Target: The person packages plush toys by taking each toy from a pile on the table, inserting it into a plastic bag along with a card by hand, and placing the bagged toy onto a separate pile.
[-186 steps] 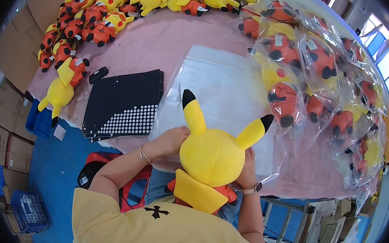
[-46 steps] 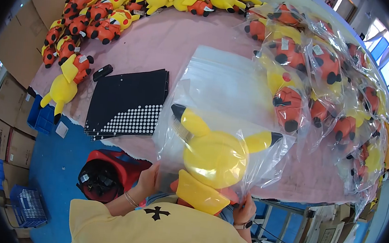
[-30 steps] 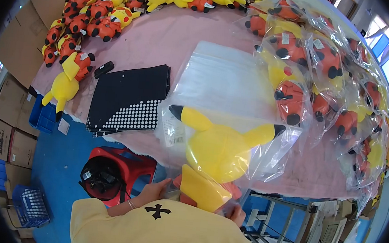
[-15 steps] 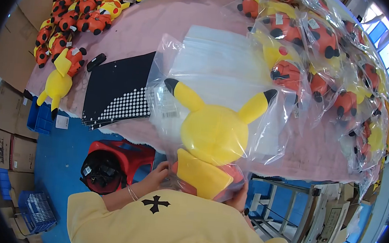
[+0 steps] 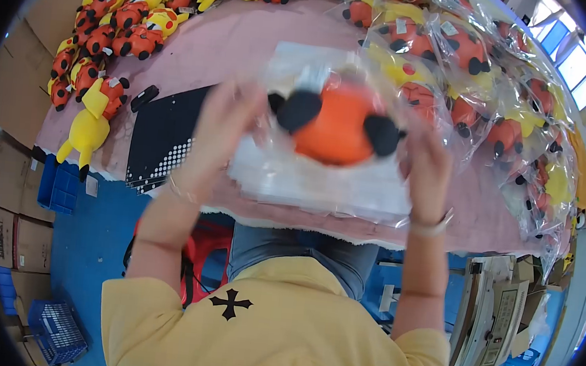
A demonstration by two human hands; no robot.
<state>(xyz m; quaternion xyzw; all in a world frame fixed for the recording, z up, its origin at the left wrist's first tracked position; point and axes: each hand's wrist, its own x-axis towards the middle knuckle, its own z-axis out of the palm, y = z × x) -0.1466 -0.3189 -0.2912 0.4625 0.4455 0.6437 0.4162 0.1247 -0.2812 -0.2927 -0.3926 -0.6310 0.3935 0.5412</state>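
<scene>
Between my hands a yellow plush toy in an orange-red outfit with black feet (image 5: pixel 339 128) is held up in a clear plastic bag, blurred by motion. Its underside and feet face me; the head is hidden. My left hand (image 5: pixel 233 111) is closed at the bag's left side, and my right hand (image 5: pixel 426 163) grips its right side, though both sets of fingers are smeared. Below the toy lies a stack of clear plastic bags (image 5: pixel 320 191) on the pink-covered table (image 5: pixel 201 42). Black sheets with white dots (image 5: pixel 165 126) are beside my left forearm.
Unbagged plush toys (image 5: pixel 138 37) are heaped at the back left, with one yellow toy (image 5: pixel 88 130) near the left edge. Bagged toys (image 5: pixel 466 111) pile up on the right. A small black object (image 5: pixel 145 98) lies by the sheets. A red stool (image 5: pixel 214 253) stands below.
Both hands have risen from the table's front edge to above the bag stack, carrying the bagged toy. The toy has turned from back and ears upward to feet and orange underside toward me.
</scene>
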